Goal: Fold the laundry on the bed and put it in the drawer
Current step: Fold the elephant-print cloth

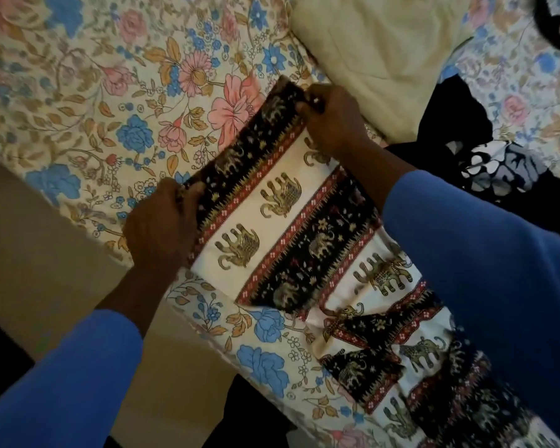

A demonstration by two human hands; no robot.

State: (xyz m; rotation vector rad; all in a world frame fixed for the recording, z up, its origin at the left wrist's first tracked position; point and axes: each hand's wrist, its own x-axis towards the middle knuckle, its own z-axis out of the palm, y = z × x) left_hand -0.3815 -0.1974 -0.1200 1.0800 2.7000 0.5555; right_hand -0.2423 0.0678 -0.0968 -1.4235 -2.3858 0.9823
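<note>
An elephant-print garment [291, 227], black and cream bands with red trim, lies across the flowered bed sheet [110, 92]. My left hand [162, 224] grips its near corner at the bed's edge. At the far corner, my right hand [330, 121] pinches the same end of the cloth. The end held between both hands is stretched flat; the rest of the garment [401, 350] trails, rumpled, toward the lower right under my blue right sleeve. No drawer is in view.
A cream folded cloth [382, 50] lies beyond my right hand. A black garment with a white and grey print [498, 169] sits to the right. The bed's edge runs diagonally, with beige floor [36, 253] at the left.
</note>
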